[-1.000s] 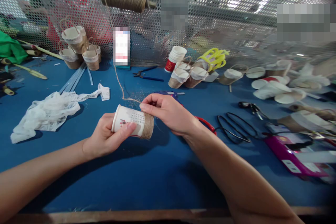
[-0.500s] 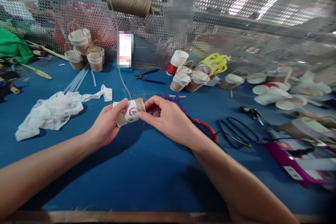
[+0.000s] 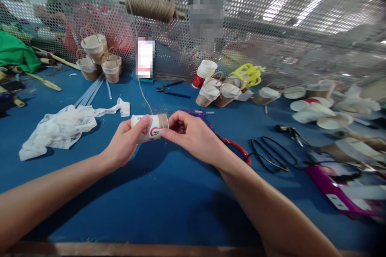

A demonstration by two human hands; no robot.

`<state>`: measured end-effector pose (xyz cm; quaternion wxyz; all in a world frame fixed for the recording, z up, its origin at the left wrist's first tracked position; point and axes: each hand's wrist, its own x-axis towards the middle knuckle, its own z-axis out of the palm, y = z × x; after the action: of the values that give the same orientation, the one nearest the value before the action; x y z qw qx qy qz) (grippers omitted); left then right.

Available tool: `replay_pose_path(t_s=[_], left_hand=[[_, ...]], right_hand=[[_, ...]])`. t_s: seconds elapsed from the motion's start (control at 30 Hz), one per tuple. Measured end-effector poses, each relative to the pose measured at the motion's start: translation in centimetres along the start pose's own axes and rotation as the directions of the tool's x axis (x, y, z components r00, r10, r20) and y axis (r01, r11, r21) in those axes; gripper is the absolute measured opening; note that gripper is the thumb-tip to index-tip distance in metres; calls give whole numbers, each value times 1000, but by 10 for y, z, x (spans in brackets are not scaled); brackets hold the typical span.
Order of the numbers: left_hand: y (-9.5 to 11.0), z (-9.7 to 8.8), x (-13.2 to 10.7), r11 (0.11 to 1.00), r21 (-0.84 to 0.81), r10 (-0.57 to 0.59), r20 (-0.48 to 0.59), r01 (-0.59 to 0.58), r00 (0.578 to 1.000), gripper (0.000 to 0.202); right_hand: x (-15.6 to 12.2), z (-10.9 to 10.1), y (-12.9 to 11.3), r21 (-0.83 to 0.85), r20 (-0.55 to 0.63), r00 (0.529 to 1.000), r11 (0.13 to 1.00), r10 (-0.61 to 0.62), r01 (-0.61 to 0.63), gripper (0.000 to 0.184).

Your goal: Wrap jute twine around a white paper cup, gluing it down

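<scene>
A white paper cup (image 3: pixel 146 129) with red and black print lies on its side in the air between my hands. Twine (image 3: pixel 163 121) is wound in a band round its right end. From there a strand (image 3: pixel 145 97) runs up toward the twine spool (image 3: pixel 150 7). My left hand (image 3: pixel 124 141) is closed round the cup's left end, thumb on top. At the wound end, my right hand (image 3: pixel 189 134) has its thumb and curled fingers pressed against the cup. Behind that hand lies a blue glue gun (image 3: pixel 202 115), partly hidden.
White lace (image 3: pixel 60 128) lies left, near pale strips (image 3: pixel 92 90). Twine-covered cups (image 3: pixel 95 50) stand at the back left, more (image 3: pixel 208 94) beside stacked paper cups (image 3: pixel 205 73). Pliers (image 3: pixel 173 89) lie at the back. A black cable (image 3: pixel 269 154) and a purple power strip (image 3: pixel 328 188) are right.
The cup has turned about its length, so its print sits differently, and its tilt is now more level. Both hands keep hold of it. The view has shifted slightly.
</scene>
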<state>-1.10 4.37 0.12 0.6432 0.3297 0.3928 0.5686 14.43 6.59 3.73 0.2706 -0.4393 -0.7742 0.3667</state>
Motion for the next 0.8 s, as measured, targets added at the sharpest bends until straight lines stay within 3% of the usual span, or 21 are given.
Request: replay_pose_path(t_s=[0.13,0.2,0.27,0.33,0.47,0.53,0.63,0.7,0.8], left_hand=[[-4,-8,2,987,142,70,58,-78,996,18],[1,-9,4,987,153,36,96,-50,995,17],[10,-7,6,991,66,-125,110,119,986,14],[19,-5,9,951,-10,-305,128,309,944,20],[25,-2,11,911,-34,-401,150,410,904,19],[22,-3,9,936,21,-350,134,351,927,16],[14,-6,5,980,125,-170,134,154,976,12],[10,-7,2,978,203,-80,189,40,979,15],[7,-9,-1,953,300,-34,255,-45,966,15]], right_hand=[[2,-7,1,77,57,998,997,16,-20,19],[2,-9,1,115,77,997,993,13,-22,18],[-1,-11,0,105,69,997,994,-22,15,18],[-6,-11,-1,14,50,995,997,-81,81,16],[-17,-8,3,-203,55,964,943,-259,264,12],[-20,-6,6,-224,57,963,936,-265,271,11],[-22,-3,11,-118,24,992,986,-120,122,14],[-22,-2,12,6,7,999,999,-43,43,15],[-23,0,14,118,-21,1000,993,-3,5,14]])
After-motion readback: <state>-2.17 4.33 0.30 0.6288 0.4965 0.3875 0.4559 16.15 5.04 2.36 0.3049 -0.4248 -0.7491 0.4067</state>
